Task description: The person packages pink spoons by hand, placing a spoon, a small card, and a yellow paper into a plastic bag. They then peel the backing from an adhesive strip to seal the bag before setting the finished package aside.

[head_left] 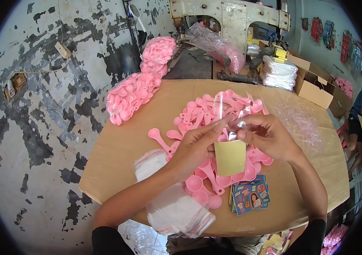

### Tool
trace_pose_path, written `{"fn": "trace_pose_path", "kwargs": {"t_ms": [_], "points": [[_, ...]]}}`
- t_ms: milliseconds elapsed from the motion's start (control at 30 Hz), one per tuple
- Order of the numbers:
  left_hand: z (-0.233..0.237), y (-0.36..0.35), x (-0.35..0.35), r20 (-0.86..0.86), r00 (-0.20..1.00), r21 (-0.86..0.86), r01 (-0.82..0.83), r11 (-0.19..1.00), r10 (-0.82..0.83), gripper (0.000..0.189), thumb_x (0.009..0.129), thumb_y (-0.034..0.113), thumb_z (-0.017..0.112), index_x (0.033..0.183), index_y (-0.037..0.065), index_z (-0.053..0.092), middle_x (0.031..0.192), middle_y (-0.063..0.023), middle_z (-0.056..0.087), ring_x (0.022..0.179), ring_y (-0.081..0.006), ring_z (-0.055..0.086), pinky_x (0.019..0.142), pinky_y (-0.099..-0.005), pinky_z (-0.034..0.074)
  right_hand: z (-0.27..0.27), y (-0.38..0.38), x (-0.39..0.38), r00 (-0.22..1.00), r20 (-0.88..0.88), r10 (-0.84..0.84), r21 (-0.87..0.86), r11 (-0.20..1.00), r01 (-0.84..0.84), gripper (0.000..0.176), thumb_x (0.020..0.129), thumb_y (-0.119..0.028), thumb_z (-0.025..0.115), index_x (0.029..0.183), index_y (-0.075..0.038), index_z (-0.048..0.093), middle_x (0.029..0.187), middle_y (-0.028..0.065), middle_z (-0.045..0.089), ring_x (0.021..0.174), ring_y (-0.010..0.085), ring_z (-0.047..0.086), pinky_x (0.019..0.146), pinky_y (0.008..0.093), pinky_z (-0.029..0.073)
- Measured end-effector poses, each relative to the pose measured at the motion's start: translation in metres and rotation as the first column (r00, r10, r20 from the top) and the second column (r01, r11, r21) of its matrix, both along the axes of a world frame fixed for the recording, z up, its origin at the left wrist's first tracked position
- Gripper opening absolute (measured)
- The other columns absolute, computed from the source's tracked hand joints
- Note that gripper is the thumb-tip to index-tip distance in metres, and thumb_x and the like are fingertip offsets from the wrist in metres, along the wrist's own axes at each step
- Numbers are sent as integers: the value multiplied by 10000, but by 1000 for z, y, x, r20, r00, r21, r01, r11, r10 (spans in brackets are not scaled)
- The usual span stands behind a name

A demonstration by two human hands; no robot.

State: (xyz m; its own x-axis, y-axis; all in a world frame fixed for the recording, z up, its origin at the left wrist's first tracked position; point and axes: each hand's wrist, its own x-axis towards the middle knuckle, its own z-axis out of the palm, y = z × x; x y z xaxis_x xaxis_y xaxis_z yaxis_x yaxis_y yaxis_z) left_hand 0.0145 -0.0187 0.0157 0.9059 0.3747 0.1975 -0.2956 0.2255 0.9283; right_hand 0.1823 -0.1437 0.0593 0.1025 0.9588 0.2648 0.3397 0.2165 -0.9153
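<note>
My left hand [200, 146] and my right hand [264, 134] are raised over a heap of pink plastic spoons [195, 182]. Between them they hold a clear plastic bag [233, 136] by its upper part, fingers closed on it. A plain yellowish card [230, 158] hangs at the bag's lower end, below my fingertips. Beneath my left forearm lie stacked clear plastic bags [174, 208]. Blue printed cards [251, 197] form a small stack in front of the spoons, near the table's front edge.
Full bags of pink spoons [133, 95] stand at the table's back left. Clear plastic strips [298, 123] lie on the right of the brown table covering [117, 157]. Behind are a metal machine [232, 19], wrapped white packs [278, 72] and a cardboard box [315, 91]. Another person [359, 114] is far right.
</note>
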Motion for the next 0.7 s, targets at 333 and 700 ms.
{"fn": "trace_pose_path", "kwargs": {"t_ms": [333, 700], "points": [[13, 8, -7, 11, 997, 188, -74, 979, 73, 361, 1011, 164, 489, 1332, -1, 504, 1193, -113, 618, 1008, -190, 658, 836, -349, 587, -6, 2, 9, 996, 14, -90, 81, 993, 89, 281, 907, 12, 597, 1168, -50, 681, 894, 2, 701, 681, 11, 545, 584, 186, 457], [15, 18, -12, 162, 985, 564, -140, 814, 57, 298, 990, 32, 448, 1259, -19, 564, 1194, -95, 622, 978, -139, 643, 862, -279, 537, -8, 1, 27, 977, 213, 33, 290, 952, -95, 334, 749, 115, 579, 1009, -22, 736, 910, 86, 718, 788, 122, 609, 698, 274, 485]]}}
